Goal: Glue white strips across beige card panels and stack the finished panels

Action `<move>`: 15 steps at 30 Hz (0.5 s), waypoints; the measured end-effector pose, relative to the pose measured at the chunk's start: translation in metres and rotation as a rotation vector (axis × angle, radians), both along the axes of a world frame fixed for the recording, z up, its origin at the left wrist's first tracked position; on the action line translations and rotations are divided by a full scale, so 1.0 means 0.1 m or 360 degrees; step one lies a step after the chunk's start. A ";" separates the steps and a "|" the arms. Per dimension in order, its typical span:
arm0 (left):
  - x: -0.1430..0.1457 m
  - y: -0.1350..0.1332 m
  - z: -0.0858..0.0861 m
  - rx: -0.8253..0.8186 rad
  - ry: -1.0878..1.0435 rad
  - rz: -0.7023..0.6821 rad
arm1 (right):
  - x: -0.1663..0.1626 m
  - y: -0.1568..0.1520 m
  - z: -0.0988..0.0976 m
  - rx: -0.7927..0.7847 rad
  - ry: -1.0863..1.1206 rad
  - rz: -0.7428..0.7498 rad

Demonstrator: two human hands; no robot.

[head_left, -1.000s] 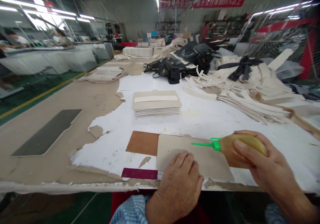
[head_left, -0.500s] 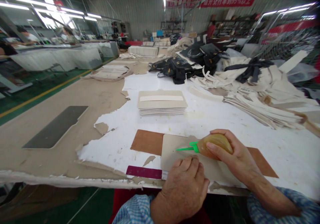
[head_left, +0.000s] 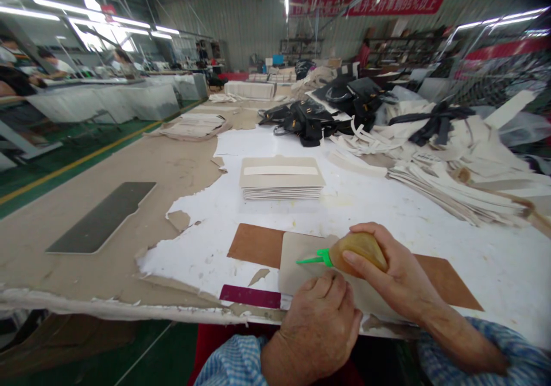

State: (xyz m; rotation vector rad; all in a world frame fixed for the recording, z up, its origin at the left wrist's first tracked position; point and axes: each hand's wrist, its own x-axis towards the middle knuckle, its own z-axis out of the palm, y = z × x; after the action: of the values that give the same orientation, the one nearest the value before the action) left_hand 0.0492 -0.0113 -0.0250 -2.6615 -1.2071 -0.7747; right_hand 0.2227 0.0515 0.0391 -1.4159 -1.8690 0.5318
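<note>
My right hand is wrapped round a squeeze bottle of yellowish-brown glue, tilted onto its side. The bottle's thin green nozzle points left, just over a flat beige panel. At the table's front edge, my left hand rests on the panel's near side. Its fingers are curled and pressed together, and whatever may be inside them is hidden. Brown leather-like pieces show to the left and right of the panel.
A stack of beige panels with a pale strip on top stands ahead. A dark grey panel lies left; a maroon strip lies near the front edge. Black strapped pieces and heaped cream strips cover the back right.
My right hand has brought the bottle slightly left and its nozzle a little lower over the panel. The fingers of my left hand have curled in more. The whole view has shifted slightly.
</note>
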 end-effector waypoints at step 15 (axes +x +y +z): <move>-0.01 0.00 0.06 -0.0007 0.0003 -0.0007 | 0.05 0.01 0.08 0.0024 -0.0111 -0.0082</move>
State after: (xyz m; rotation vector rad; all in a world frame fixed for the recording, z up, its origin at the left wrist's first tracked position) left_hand 0.0481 -0.0113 -0.0192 -2.6689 -1.2042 -0.7705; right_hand 0.2274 0.0523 0.0475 -1.4855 -1.8820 0.4470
